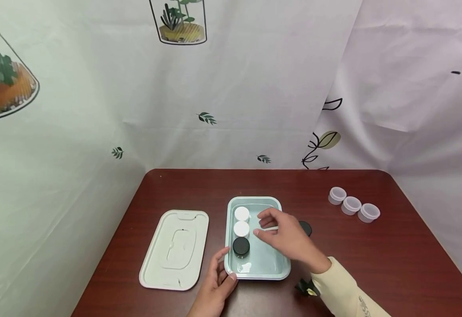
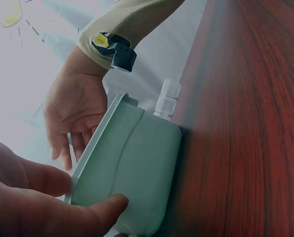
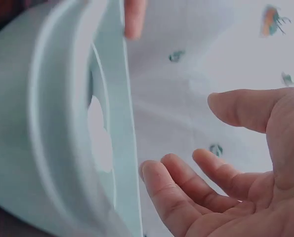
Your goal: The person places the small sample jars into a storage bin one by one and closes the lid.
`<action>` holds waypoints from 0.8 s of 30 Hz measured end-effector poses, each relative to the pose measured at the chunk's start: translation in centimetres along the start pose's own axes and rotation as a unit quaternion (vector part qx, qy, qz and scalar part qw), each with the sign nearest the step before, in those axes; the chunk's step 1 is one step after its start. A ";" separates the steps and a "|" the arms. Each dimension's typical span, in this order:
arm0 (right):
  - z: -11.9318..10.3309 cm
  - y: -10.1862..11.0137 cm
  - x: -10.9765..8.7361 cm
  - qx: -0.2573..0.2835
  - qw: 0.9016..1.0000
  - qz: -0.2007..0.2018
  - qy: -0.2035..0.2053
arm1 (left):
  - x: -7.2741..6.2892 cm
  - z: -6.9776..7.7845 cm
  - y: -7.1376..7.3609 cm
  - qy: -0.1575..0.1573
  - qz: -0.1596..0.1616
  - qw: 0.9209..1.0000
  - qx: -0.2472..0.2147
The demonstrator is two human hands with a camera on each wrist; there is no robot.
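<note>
A pale green rectangular plastic container [image 1: 268, 264] stands on the table. Along its left side, two white-capped jars [image 1: 241, 228] and a black-capped jar [image 1: 241, 247] form a row. My left hand [image 1: 214, 286] holds the container's near left corner, thumb and fingers against its outer wall [image 2: 142, 168]. Over the container's right half hovers my right hand [image 1: 284, 233], its fingers loosely bent. The right wrist view shows nothing between the fingers [image 3: 179, 207] and thumb. Another black cap [image 1: 305, 227] shows beyond this hand, right of the container; the rest of it is hidden.
On the left lies a flat white lid [image 1: 159, 264] with a moulded centre. Three small translucent lidded cups [image 1: 351, 205] stand in a slanting row at the back right of the brown table [image 1: 393, 264]. A printed cloth [image 1: 246, 88] hangs behind the table.
</note>
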State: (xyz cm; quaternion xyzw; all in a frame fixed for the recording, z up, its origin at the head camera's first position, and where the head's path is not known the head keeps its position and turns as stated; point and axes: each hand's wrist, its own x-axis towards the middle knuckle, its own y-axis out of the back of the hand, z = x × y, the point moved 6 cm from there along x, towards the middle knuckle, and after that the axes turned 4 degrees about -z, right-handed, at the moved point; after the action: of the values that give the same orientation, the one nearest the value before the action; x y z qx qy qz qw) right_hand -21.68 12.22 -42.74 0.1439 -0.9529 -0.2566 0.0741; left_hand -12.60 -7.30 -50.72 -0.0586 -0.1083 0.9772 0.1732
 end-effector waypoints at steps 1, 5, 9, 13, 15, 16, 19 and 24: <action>0.2 0.5 -0.1 0.006 1.000 0.005 -0.005 | 0.0 0.0 0.0 0.001 0.001 1.000 0.002; 1.3 2.2 -0.5 0.031 0.999 0.026 -0.019 | 0.0 -0.1 0.0 0.003 0.005 1.000 0.004; 2.5 3.6 -0.8 0.052 0.997 0.039 -0.028 | 0.1 -0.2 0.0 0.006 0.006 1.000 0.006; 3.6 4.9 -1.1 0.064 0.996 0.055 -0.027 | 0.1 -0.1 0.0 0.007 0.004 1.000 0.007; 4.2 5.4 -1.3 0.069 0.996 0.059 -0.024 | 0.1 -0.1 -0.1 0.006 0.004 1.000 0.009; 4.4 5.7 -1.4 0.069 0.995 0.062 -0.024 | 0.1 -0.1 -0.1 0.005 0.004 1.000 0.010; 5.3 6.5 -1.6 0.074 0.995 0.066 -0.024 | 0.1 -0.1 -0.1 0.003 0.006 1.000 0.012; 7.0 7.7 -2.2 0.063 0.994 0.087 -0.031 | 0.1 -0.1 -0.1 0.006 0.007 1.000 0.012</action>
State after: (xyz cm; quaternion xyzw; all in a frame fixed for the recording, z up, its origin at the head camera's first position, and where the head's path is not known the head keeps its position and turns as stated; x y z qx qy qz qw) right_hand -22.94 22.56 -44.92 0.0564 -0.9780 -0.1926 0.0572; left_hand -12.65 -7.16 -50.80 -0.0635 -0.0952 0.9792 0.1675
